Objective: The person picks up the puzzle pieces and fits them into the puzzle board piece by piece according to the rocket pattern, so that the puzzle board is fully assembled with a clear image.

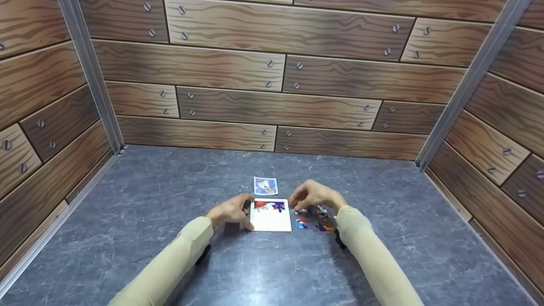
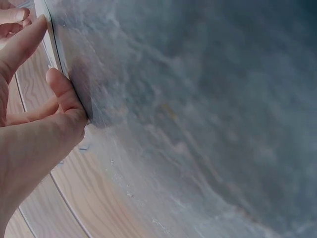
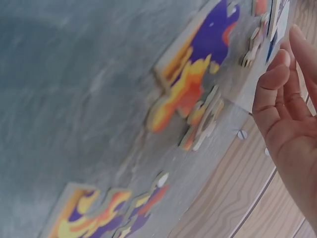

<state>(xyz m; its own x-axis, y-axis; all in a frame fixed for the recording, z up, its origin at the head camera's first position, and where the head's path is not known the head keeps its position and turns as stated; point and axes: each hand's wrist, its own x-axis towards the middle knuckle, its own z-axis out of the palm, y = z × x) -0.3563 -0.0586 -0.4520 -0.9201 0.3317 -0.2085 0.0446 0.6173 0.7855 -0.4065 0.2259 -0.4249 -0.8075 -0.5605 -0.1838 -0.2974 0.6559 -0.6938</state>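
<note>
On grey marbled tabletop (image 1: 170, 238), white puzzle board (image 1: 272, 221) lying flat, few pieces sitting along its far edge. Left hand (image 1: 229, 211) gripping board's left edge, thumb (image 2: 67, 94) and fingers curling round it. Right hand (image 1: 316, 195) hovering over loose puzzle pieces (image 1: 314, 219) just right of board, fingers relaxed, holding nothing. Small picture card (image 1: 265, 186) lying beyond board. Wood-plank printed walls (image 1: 272, 76) enclosing three sides, metal corner posts (image 1: 91, 76) running upward.
</note>
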